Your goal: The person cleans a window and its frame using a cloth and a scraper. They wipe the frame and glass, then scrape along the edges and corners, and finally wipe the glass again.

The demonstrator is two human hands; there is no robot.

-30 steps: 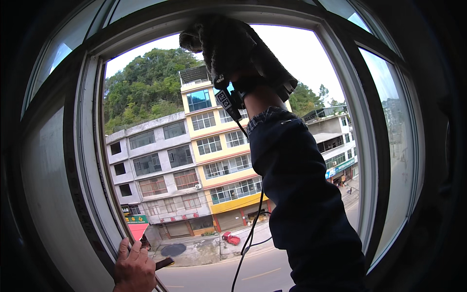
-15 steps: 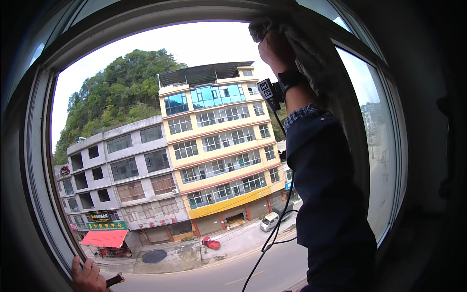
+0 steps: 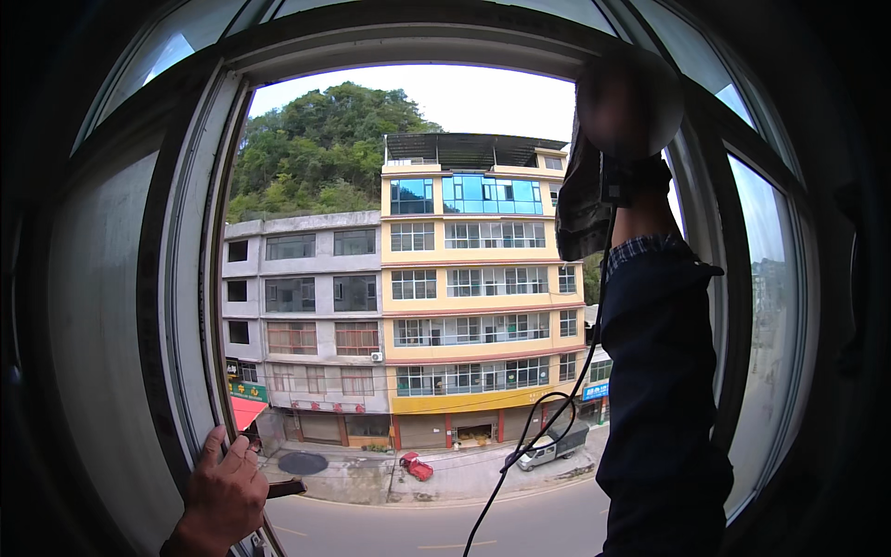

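My right arm reaches up to the upper right corner of the window opening. There my right hand [image 3: 631, 107] is blurred, and its fingers cannot be made out singly. A dark grey cloth [image 3: 580, 200] hangs down from it, against the frame's right upright. A dark band with a small box is strapped at that wrist. Low on the left, my left hand [image 3: 227, 492] grips the edge of the window frame [image 3: 215, 371], its fingers bent over the upright. A short dark bar, perhaps a handle [image 3: 286, 487], sticks out to the right of this hand; whether the hand holds it is unclear.
A black cable [image 3: 506, 464] loops down from my right wrist across the opening. Glass panes [image 3: 766, 325] flank the opening. Outside and below lie a road [image 3: 371, 524], a parked truck [image 3: 552, 450], a red vehicle [image 3: 417, 466] and several-storey buildings [image 3: 478, 278].
The view has swung left and levelled. My right hand has moved from the top corner onto the right upright, and the cloth now hangs lower. My left hand stays on the left upright.
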